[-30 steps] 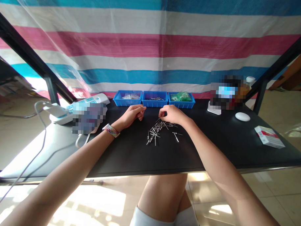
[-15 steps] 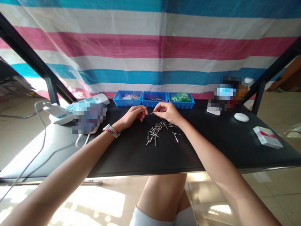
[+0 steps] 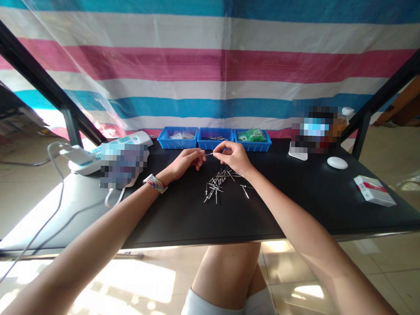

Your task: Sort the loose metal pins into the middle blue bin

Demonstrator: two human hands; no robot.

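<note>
The right hand (image 3: pixel 235 158) is pinching a thin pin (image 3: pixel 209 154). The pin is pointing sideways, between both hands, toward the curled left hand (image 3: pixel 186 163). I can't tell if that's gripping anything.

Thin rod (image 3: pixel 209 154): ends hidden at the fingers; detail too small. Left hand (image 3: pixel 187 163): palm hidden, contents undeterminable. Item beside power strip (image 3: pixel 135 139): pixelated. Item beside bottle (image 3: pixel 345 114): pixelated. Carton (image 3: pixel 374 191): print illegible. Striped sheet (image 3: pixel 165 61): cut by upper edge.
</note>
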